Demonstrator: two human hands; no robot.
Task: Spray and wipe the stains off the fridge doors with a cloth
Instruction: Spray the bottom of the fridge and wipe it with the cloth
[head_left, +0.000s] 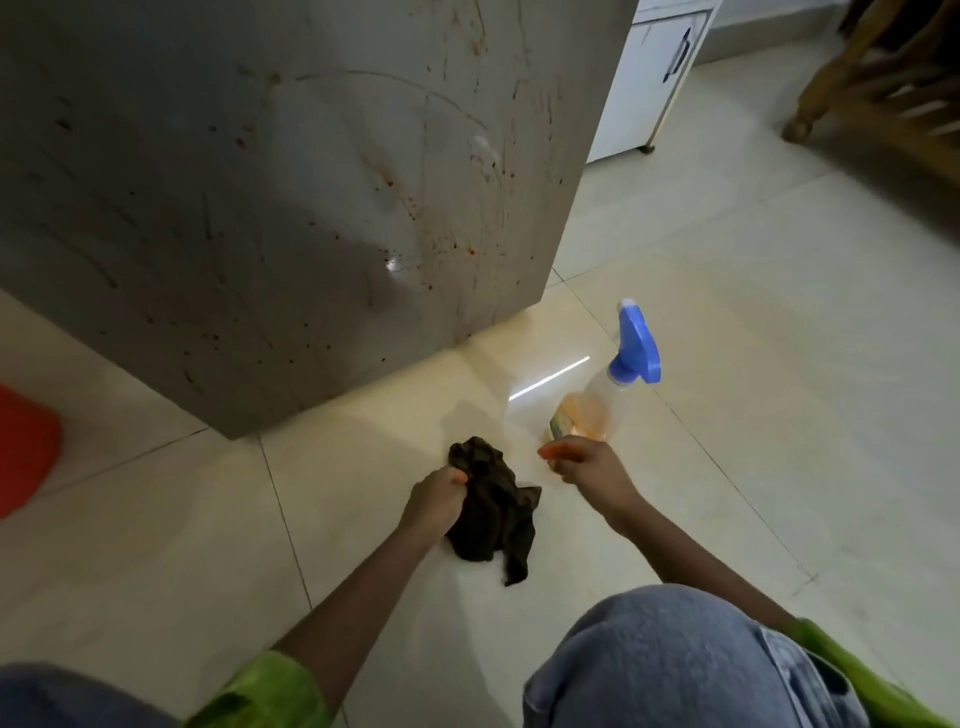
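The grey fridge door (291, 197) fills the upper left, speckled with brown and red stains down to its bottom edge. My left hand (436, 499) grips a crumpled dark brown cloth (498, 519) that lies on the floor tiles. A clear spray bottle (597, 405) with a blue trigger head and orange liquid stands on the floor to the right of the cloth. My right hand (587, 462) hovers just below the bottle's base, fingers loosely curled, holding nothing.
Pale glossy floor tiles (727, 338) spread all around. A white cabinet (649, 78) stands behind the fridge's right corner. Wooden furniture legs (872, 93) are at the top right. A red object (26, 447) sits at the left edge. My knee in jeans (675, 660) is bottom right.
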